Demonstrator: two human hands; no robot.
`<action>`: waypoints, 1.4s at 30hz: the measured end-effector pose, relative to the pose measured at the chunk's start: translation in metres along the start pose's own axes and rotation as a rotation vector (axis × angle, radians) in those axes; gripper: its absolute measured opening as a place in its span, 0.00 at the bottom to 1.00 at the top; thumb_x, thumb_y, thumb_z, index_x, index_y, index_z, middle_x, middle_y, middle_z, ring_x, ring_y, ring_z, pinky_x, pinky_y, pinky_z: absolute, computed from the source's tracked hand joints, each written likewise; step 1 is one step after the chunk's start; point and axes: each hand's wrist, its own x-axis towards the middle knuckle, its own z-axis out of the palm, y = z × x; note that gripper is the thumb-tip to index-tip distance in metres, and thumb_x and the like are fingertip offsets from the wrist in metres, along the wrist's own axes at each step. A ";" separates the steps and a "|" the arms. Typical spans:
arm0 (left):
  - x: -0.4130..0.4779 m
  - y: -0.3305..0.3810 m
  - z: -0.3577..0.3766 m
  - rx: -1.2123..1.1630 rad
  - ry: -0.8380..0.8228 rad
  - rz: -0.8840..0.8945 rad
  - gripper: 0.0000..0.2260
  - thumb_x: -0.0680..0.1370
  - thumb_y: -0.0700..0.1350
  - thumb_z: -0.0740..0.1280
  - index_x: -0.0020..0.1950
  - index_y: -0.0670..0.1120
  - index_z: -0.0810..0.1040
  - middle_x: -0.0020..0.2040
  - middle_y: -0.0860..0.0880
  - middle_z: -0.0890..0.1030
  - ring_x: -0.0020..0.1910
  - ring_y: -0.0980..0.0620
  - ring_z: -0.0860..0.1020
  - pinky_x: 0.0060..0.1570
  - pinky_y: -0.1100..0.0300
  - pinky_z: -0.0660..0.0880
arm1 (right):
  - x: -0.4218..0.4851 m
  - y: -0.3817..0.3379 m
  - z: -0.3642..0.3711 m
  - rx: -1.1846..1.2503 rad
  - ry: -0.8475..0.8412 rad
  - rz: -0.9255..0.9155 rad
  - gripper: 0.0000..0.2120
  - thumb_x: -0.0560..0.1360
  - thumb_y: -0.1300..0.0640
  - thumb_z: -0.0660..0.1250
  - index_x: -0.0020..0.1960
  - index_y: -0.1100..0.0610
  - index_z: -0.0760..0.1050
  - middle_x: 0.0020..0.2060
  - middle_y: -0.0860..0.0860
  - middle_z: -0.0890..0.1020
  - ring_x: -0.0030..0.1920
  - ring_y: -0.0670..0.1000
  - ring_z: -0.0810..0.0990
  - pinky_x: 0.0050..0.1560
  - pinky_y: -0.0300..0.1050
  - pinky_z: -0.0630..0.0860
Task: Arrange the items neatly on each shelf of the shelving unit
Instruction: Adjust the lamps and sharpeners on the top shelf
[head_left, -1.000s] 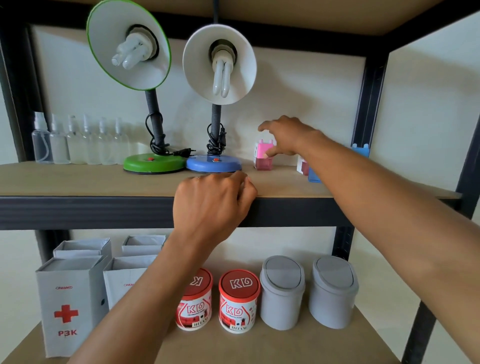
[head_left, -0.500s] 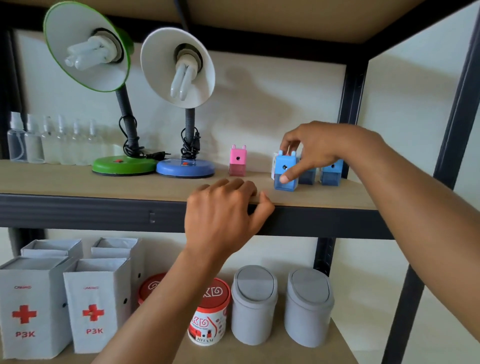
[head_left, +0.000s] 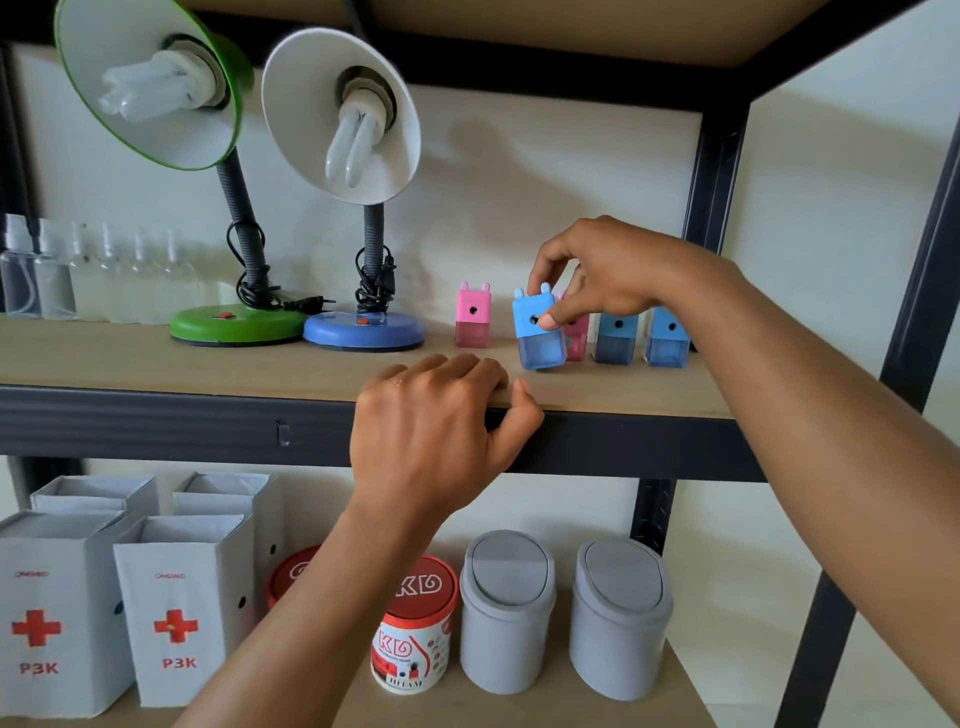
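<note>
My right hand (head_left: 602, 270) pinches a blue pencil sharpener (head_left: 539, 332) by its top, and the sharpener stands slightly tilted on the middle shelf (head_left: 156, 364). A pink sharpener (head_left: 473, 322) stands alone to its left. Behind it a second pink sharpener (head_left: 577, 338) is partly hidden, and two more blue sharpeners (head_left: 616, 338) (head_left: 667, 340) stand to the right. My left hand (head_left: 441, 431) rests curled over the shelf's front edge, holding no item.
A green lamp (head_left: 236, 322), a blue-based lamp (head_left: 363, 330) and several clear spray bottles (head_left: 52, 280) fill the shelf's left part. Below stand white P3K boxes (head_left: 182, 613), red-lidded KD tubs (head_left: 415, 623) and two grey bins (head_left: 506, 608). Black uprights (head_left: 714, 171) frame the right side.
My right hand left the pink sharpener, went right and took the blue one, shifting it slightly left and forward. The view moved right. My left hand stayed on the edge.
</note>
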 end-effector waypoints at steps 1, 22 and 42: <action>0.000 0.000 0.000 -0.001 0.002 0.001 0.19 0.80 0.57 0.58 0.38 0.50 0.81 0.33 0.51 0.81 0.33 0.48 0.78 0.31 0.57 0.66 | 0.001 0.000 0.001 0.013 0.002 0.000 0.16 0.72 0.52 0.80 0.58 0.49 0.81 0.62 0.45 0.80 0.47 0.39 0.80 0.45 0.38 0.72; -0.001 0.000 0.001 -0.016 -0.001 0.001 0.19 0.80 0.57 0.58 0.37 0.50 0.80 0.33 0.51 0.80 0.33 0.47 0.78 0.32 0.55 0.67 | 0.051 0.009 0.037 -0.138 0.073 0.036 0.19 0.72 0.57 0.80 0.60 0.56 0.77 0.62 0.53 0.79 0.53 0.54 0.77 0.48 0.44 0.68; -0.001 -0.001 0.004 -0.017 0.022 0.014 0.20 0.80 0.57 0.57 0.36 0.50 0.81 0.33 0.51 0.81 0.32 0.48 0.77 0.32 0.56 0.67 | 0.086 0.014 0.058 -0.234 0.084 0.066 0.22 0.74 0.54 0.78 0.65 0.55 0.77 0.63 0.54 0.80 0.60 0.57 0.78 0.61 0.55 0.77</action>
